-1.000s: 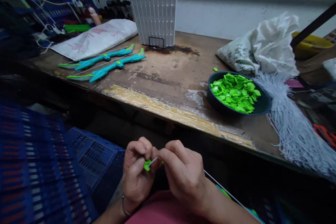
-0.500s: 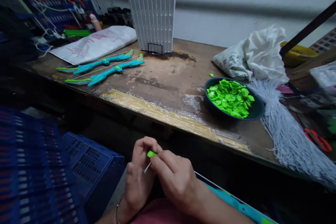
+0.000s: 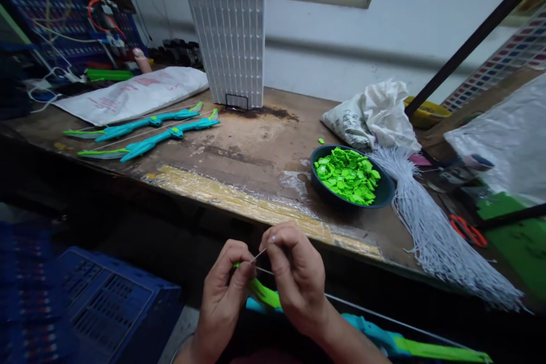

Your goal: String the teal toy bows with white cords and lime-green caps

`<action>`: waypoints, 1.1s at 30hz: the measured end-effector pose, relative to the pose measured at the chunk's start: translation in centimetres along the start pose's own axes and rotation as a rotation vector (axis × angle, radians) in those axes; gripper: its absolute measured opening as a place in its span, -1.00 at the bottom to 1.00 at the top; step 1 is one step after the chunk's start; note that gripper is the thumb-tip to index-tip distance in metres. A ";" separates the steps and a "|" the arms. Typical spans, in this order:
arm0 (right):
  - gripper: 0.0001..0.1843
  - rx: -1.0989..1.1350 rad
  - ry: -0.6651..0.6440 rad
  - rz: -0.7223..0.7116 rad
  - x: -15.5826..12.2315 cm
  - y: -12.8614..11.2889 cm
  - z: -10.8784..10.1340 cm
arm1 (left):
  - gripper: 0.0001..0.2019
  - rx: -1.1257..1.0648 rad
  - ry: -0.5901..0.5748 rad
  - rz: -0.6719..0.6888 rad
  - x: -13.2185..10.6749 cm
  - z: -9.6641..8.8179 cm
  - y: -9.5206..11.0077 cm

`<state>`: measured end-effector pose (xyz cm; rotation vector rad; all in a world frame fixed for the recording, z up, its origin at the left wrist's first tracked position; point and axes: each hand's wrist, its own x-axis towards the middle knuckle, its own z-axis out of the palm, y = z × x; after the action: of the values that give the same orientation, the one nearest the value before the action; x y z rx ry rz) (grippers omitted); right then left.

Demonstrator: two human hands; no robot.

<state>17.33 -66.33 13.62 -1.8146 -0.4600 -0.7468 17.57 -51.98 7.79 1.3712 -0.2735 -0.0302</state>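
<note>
My left hand [image 3: 226, 290] is closed in a pinch, with a sliver of a small bright green plastic piece [image 3: 236, 265] peeking out between the fingers. A thin white string [image 3: 260, 254] runs from there to my right hand [image 3: 296, 276], whose thumb and fingertips grip it. Below both hands a blue and green toy bow [image 3: 362, 325] lies across my lap, its white bowstring stretched along it. My right hand and wrist cover part of the bow. Whether the gripped string belongs to this bow I cannot tell.
On the workbench [image 3: 256, 142], a dark bowl [image 3: 386, 193] holds many green plastic pieces [image 3: 345, 176]. Beside it lie a bundle of white strings [image 3: 443, 239] and red-handled scissors [image 3: 467, 231]. Two more toy bows [image 3: 153, 139] lie left. A blue crate [image 3: 115, 301] stands below.
The view has tilted up and shifted. My hands have moved slightly apart, with the string drawn out between them. More of the bow on my lap now shows.
</note>
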 end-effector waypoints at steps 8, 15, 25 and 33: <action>-0.86 -0.375 -0.342 -0.161 -0.9 1.2 -0.6 | -0.80 0.012 0.017 -0.088 0.4 -1.0 -1.3; -0.83 -0.095 -0.334 0.171 -1.1 1.4 -0.9 | -0.79 0.061 -0.016 -0.125 0.3 -1.0 -1.6; -0.82 -0.098 -0.303 0.183 -1.2 1.8 -0.9 | -0.80 0.114 -0.027 -0.096 0.6 -0.8 -1.6; -0.82 -0.137 -0.301 0.168 -1.3 1.9 -0.6 | -0.83 0.016 0.046 -0.155 0.5 -0.3 -1.8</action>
<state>17.41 -67.50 11.55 -2.0772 -0.4524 -0.3980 18.34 -52.18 6.03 1.4049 -0.1286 -0.1255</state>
